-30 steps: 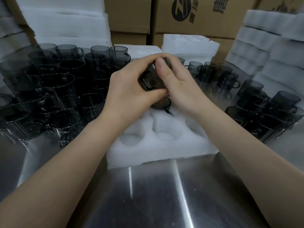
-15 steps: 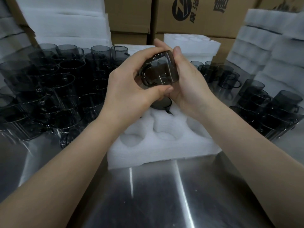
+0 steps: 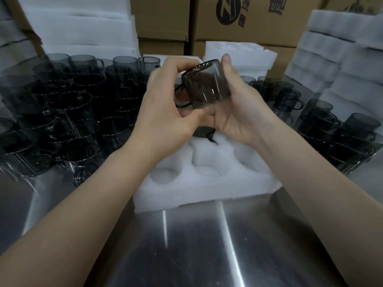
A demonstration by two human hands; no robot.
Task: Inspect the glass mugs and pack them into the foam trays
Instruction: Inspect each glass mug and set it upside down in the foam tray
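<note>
Both hands hold one smoky grey glass mug [image 3: 207, 83] tilted above the white foam tray [image 3: 207, 183]. My left hand [image 3: 165, 112] grips its left side near the handle, thumb under it. My right hand [image 3: 238, 104] cups the mug from the right, a fingertip on its upper edge. Below the hands, another dark mug [image 3: 204, 132] sits in a back pocket of the tray, mostly hidden. The front pockets of the tray hold nothing.
Several dark mugs [image 3: 62, 112] crowd the steel table on the left, and several more mugs [image 3: 331, 125] stand on the right. Foam tray stacks [image 3: 342, 59] rise at the right and back left, with cardboard boxes [image 3: 259, 17] behind. Bare steel table [image 3: 196, 245] lies in front.
The mug has been turned in my hands and tilted more to the right. My right hand has opened its palm toward me under the mug.
</note>
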